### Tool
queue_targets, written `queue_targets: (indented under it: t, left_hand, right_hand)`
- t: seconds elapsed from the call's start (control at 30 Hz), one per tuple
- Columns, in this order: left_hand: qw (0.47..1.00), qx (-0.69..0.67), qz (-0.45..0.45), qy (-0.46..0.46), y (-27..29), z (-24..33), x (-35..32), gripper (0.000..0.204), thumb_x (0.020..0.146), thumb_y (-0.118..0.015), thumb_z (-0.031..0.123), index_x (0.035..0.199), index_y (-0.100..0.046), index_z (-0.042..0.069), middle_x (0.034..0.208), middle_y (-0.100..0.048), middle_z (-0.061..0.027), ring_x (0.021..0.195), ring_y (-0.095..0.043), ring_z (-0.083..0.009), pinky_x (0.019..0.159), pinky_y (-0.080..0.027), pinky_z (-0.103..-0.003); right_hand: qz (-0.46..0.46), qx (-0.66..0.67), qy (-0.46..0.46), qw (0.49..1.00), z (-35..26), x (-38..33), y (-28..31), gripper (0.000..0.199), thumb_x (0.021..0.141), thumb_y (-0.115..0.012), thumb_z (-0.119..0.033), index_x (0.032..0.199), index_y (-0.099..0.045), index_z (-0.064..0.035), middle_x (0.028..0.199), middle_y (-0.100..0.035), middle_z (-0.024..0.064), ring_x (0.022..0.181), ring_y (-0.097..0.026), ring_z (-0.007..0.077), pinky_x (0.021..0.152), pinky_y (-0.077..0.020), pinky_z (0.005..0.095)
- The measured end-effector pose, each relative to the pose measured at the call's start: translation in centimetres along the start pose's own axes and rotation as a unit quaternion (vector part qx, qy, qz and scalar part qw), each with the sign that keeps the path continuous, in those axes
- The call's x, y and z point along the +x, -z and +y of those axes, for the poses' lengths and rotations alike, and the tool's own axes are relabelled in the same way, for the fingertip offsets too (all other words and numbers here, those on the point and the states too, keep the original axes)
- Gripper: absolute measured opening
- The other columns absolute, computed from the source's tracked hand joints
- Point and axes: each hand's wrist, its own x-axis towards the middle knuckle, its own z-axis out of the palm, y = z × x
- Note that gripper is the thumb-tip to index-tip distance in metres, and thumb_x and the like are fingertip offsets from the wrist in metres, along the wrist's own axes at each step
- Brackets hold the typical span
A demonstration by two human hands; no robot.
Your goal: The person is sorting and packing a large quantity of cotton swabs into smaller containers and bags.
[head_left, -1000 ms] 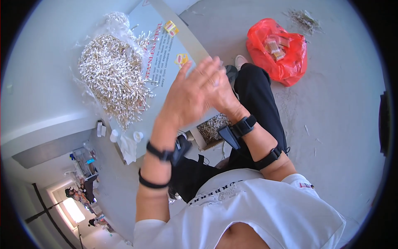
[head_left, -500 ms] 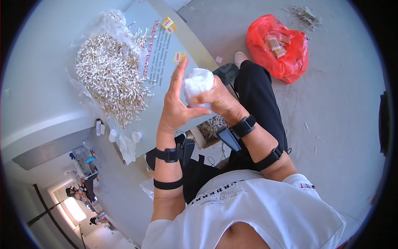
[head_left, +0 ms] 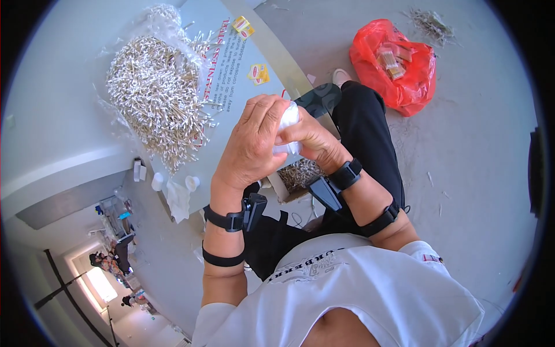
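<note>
Above the table's near edge, both hands are around a white, rounded, plastic-looking container (head_left: 289,124). My left hand (head_left: 254,139) covers its left side and top, fingers bent over it. From the right, my right hand (head_left: 315,137) grips it, with the thumb lying across its front. Much of the container is hidden behind the fingers, and its contents cannot be seen. To the left, a large heap of cotton swabs (head_left: 153,95) spills from a clear plastic bag (head_left: 165,20) on the table. Below my hands, a cardboard box (head_left: 281,188) holds more swabs.
Yellow-and-white labels (head_left: 258,74) lie on the table (head_left: 243,52). Small white round tubs (head_left: 192,183) stand at its lower edge, beside a crumpled white sheet (head_left: 177,201). On the floor, a red plastic bag (head_left: 367,69) holds packs; loose swabs (head_left: 430,26) lie beyond it.
My left hand, open and apart from the container before, has closed over its left side and top. The container has shifted slightly right in view, with my right hand still gripping it.
</note>
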Motion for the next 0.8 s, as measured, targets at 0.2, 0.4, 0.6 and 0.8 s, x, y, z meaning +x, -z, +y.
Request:
queue_targets:
  t: [0.2, 0.4, 0.6, 0.8]
  left_hand:
    - [1.0, 0.008, 0.019, 0.024, 0.6, -1.1, -1.6, 0.068, 0.052, -0.069, 0.001, 0.116, -0.047, -0.001, 0.114, -0.05, -0.017, 0.108, -0.048, -0.0357, 0.095, -0.041, -0.041]
    - [0.982, -0.13, 0.123, 0.066, 1.2, -3.5, -5.3, 0.088, 0.06, -0.079, 0.028, 0.135, -0.037, 0.007, 0.134, -0.039, -0.0169, 0.124, -0.036, -0.0372, 0.104, -0.03, -0.044]
    - [0.854, -0.117, 0.29, 0.415, 4.0, -15.4, -23.3, 0.033, 0.078, -0.067, 0.007, 0.11, -0.06, 0.0, 0.092, -0.067, -0.0067, 0.082, -0.061, -0.0117, 0.078, -0.049, -0.026]
    - [0.795, 0.262, 0.239, 0.491, 7.8, -28.2, -41.5, 0.036, 0.072, -0.052, -0.004, 0.107, -0.061, 0.004, 0.09, -0.065, -0.0172, 0.086, -0.063, -0.0313, 0.076, -0.05, -0.038]
  right_hand:
    - [-0.016, -0.037, -0.007, 0.999, 1.5, 0.8, -0.4, 0.046, 0.06, -0.07, 0.001, 0.104, -0.058, -0.0003, 0.095, -0.062, 0.0077, 0.087, -0.061, 0.0176, 0.077, -0.0495, 0.0314]
    - [0.068, -0.173, -0.009, 0.983, 2.5, 1.0, -1.8, 0.048, 0.059, -0.069, -0.007, 0.104, -0.055, 0.0027, 0.083, -0.062, 0.0086, 0.069, -0.063, 0.0199, 0.068, -0.0537, 0.0333]
    - [0.081, -0.214, -0.08, 0.97, 6.2, 1.5, 0.2, 0.046, 0.059, -0.072, -0.015, 0.098, -0.055, 0.0025, 0.077, -0.06, 0.0094, 0.067, -0.062, 0.0197, 0.067, -0.0541, 0.0357]
    - [0.095, -0.193, -0.122, 0.969, 8.2, 2.4, 0.7, 0.045, 0.058, -0.068, -0.014, 0.098, -0.053, 0.0012, 0.072, -0.052, 0.0078, 0.062, -0.051, 0.0176, 0.063, -0.0448, 0.0346]
